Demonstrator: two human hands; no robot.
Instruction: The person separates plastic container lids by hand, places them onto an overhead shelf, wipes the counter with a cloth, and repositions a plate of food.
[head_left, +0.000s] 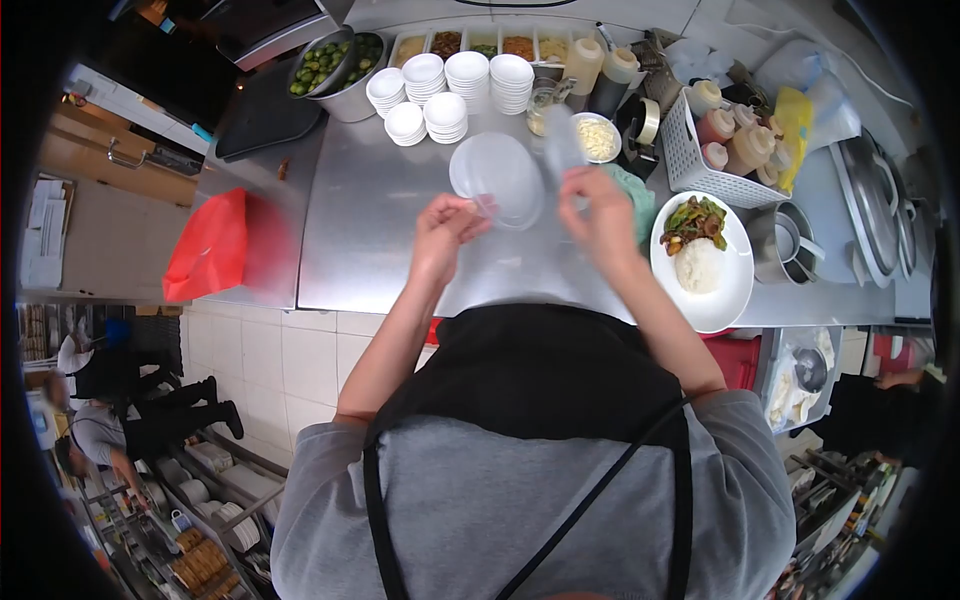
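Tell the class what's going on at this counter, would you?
Someone in a black apron is handling clear plastic pieces over a steel counter. The left hand holds a round, see-through piece by its edge; the right hand holds up another see-through piece, too blurred to make out. To the right, a white plate bears rice and a cooked dish. Stacked white bowls stand behind.

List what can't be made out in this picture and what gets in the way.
All in the head view:
1. See-through item at the right hand: motion blur smears its shape.
2. Clear plastic at the left hand: blur hides whether it is one piece or two.
3. Green cloth: partly hidden behind the right hand.
4. Person at far right: cut off by the dark lens border.
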